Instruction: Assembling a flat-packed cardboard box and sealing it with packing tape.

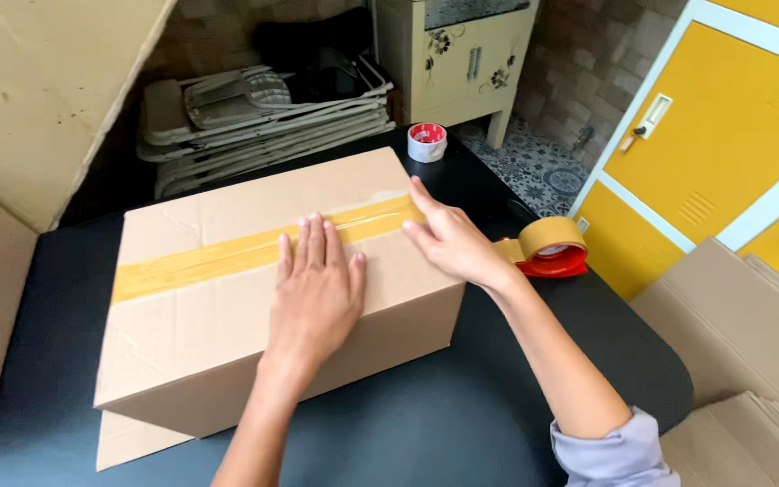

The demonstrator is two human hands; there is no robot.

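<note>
We observed the cardboard box lying closed on the black table, a strip of tan tape running along its top seam. The left hand lay open and flat on the box top, over the tape. The right hand, open, pressed the tape's end at the box edge. The red tape dispenser sat just beside it.

Matt cardboard box, glossy plastic tape
</note>
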